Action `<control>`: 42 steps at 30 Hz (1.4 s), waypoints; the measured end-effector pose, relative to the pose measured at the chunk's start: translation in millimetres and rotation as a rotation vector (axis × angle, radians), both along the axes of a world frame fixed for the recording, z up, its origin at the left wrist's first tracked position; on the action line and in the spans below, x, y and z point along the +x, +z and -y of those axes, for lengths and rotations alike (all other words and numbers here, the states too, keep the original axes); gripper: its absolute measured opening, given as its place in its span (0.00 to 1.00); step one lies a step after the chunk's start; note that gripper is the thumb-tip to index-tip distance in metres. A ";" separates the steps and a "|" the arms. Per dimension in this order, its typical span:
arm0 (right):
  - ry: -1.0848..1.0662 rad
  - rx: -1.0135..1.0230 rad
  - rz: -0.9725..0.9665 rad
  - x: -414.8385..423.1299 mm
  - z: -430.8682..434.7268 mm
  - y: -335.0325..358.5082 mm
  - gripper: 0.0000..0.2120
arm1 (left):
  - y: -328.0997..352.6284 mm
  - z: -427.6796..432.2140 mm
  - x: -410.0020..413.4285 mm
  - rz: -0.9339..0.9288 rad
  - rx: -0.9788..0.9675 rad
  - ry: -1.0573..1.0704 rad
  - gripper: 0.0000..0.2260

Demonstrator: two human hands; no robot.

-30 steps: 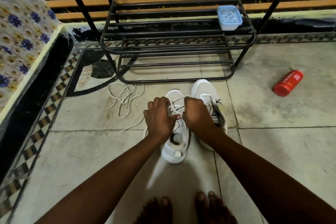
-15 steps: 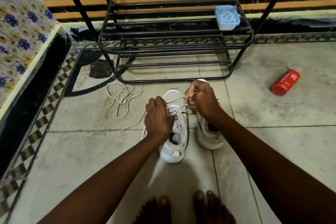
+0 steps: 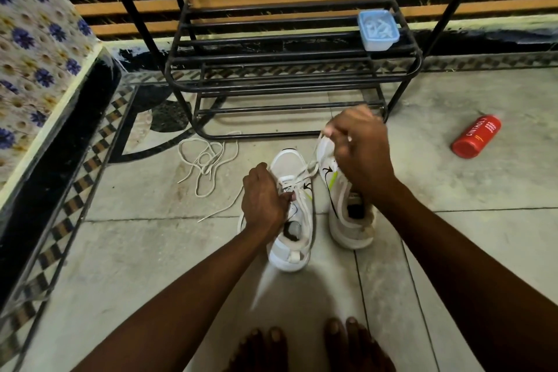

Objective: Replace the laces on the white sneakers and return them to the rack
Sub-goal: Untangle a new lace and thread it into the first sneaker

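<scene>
Two white sneakers stand side by side on the tiled floor, toes toward the black metal shoe rack. My left hand grips the left sneaker at its lacing area, fingers curled over the tongue. My right hand is raised above the right sneaker and pinches one end of the white lace, drawn taut from the left sneaker's eyelets. The lace's other end trails left across the floor. A loose white lace lies tangled by the rack's foot.
A light blue plastic tub sits on the rack's middle shelf at the right. A red bottle lies on the floor to the right. A floral-covered ledge runs along the left. My bare toes show at the bottom.
My right hand has lifted up and away to the right, pulling the lace out through the left sneaker's eyelets. My left hand stays on that sneaker.
</scene>
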State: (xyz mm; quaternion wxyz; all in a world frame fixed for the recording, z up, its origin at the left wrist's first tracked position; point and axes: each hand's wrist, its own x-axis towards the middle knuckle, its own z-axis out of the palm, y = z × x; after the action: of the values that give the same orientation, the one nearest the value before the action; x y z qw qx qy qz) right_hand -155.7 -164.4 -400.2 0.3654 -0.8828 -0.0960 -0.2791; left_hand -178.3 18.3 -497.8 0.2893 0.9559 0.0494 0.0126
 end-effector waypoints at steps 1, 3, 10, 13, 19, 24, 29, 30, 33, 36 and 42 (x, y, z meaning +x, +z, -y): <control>0.006 0.410 -0.129 -1.0 -3.0 4.5 0.07 | -0.4 -0.2 0.6 -0.002 0.012 -0.008 0.30; 0.068 0.933 -0.459 -1.7 -9.3 4.6 0.10 | -1.4 -1.2 1.5 -0.003 0.022 -0.018 0.24; 0.340 -0.887 -0.521 -11.8 6.5 -28.4 0.11 | 0.4 -2.6 0.3 -0.007 0.062 -0.041 0.21; 0.301 -0.864 -0.362 -10.2 -0.6 -14.0 0.10 | 0.1 -2.7 1.3 -0.011 0.070 -0.050 0.20; -0.025 0.438 -0.147 -18.9 -6.3 5.4 0.09 | -0.6 -3.6 1.7 -0.019 0.051 -0.035 0.15; -0.017 0.054 -0.231 -32.2 -15.4 -3.4 0.09 | -3.3 -4.4 1.9 -0.027 0.037 -0.047 0.14; 0.183 -0.608 -0.749 -40.4 -9.2 -3.4 0.09 | -3.5 -4.7 2.1 -0.027 0.077 -0.056 0.14; 0.179 -0.577 -0.804 -40.3 -9.1 0.4 0.10 | -4.2 -4.4 1.9 -0.027 0.087 -0.056 0.14; 0.159 -0.524 -0.680 -34.2 -8.1 19.0 0.10 | -5.6 -4.0 3.3 -0.016 0.127 -0.061 0.15; 0.108 -0.615 -0.495 -28.0 -4.2 43.0 0.06 | -6.3 -3.7 3.8 -0.014 0.149 -0.059 0.16; 0.224 -0.568 -0.349 -35.5 -8.0 72.2 0.06 | -4.4 -2.7 4.3 -0.028 0.181 -0.070 0.14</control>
State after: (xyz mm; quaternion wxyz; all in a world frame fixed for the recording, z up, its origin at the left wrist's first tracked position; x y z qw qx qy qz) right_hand -191.2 -156.4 -328.1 0.1447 -0.9676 -0.2019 -0.0445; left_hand -174.0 21.0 -502.2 0.2011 0.9794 0.0186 -0.0064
